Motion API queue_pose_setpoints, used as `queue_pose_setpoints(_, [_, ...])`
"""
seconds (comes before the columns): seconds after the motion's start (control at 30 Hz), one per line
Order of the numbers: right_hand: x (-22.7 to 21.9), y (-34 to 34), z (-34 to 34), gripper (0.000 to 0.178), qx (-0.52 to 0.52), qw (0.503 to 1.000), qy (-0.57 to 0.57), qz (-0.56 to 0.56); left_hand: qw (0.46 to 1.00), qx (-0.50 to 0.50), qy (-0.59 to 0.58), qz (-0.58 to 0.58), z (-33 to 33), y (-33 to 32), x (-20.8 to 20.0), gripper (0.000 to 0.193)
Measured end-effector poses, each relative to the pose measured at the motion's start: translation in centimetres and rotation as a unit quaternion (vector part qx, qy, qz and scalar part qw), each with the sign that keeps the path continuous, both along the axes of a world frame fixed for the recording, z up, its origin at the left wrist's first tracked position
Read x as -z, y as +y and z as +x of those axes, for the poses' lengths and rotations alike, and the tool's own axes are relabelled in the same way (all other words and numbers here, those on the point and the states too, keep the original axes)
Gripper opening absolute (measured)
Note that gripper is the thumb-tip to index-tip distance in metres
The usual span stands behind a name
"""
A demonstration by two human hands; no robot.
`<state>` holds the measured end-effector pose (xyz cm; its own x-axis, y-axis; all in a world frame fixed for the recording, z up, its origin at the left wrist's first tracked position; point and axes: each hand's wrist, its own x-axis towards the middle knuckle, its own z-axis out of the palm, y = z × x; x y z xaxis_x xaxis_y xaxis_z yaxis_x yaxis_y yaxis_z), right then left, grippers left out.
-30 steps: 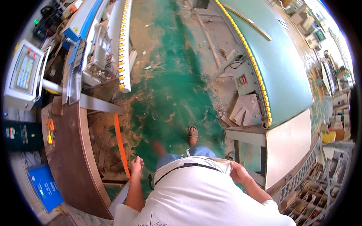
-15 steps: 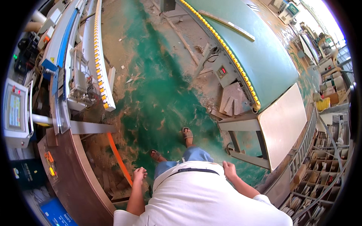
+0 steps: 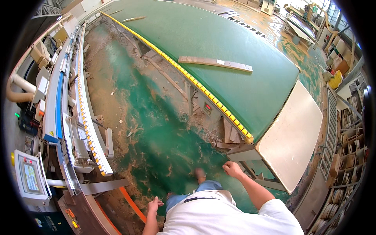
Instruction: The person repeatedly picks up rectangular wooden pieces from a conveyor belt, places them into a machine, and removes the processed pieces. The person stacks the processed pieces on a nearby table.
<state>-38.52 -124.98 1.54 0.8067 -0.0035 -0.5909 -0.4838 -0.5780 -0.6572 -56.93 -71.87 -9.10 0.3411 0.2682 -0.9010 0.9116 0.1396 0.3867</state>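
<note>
My left hand hangs beside my hip with its fingers loosely curled, and nothing shows in it. An orange strip low on the left is nearest to it. My right hand is raised forward in a loose fist, with no object visible in it. Beyond that hand are the pale end panel and the long green-topped table, edged with yellow rollers. A flat wooden strip with a white label lies on the table top.
A long machine with a blue rail and a roller-edged beam runs along the left. Its control screen stands near an orange-handled tool. Dusty green floor lies between machine and table. Shelves and a ladder stand right.
My view has lifted and shifted, showing more of the green table and its far end. My right hand has swung forward and up, while my left hand appears lower in the picture.
</note>
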Motion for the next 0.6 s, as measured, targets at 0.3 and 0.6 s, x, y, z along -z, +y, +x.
queue_pose_setpoints(0.3, [-4.8,-1.5,10.4,0.024,0.016,0.989,-0.083,0.119,0.959,0.256,-0.078,0.088,12.2,-8.4,-4.4,0.034])
queue_pose_setpoints(0.6, [-8.2,-18.1,13.3,0.02,0.406,0.884,-0.142,0.186,0.849,0.434,-0.26,0.152,37.8,-15.9,-7.2,0.028])
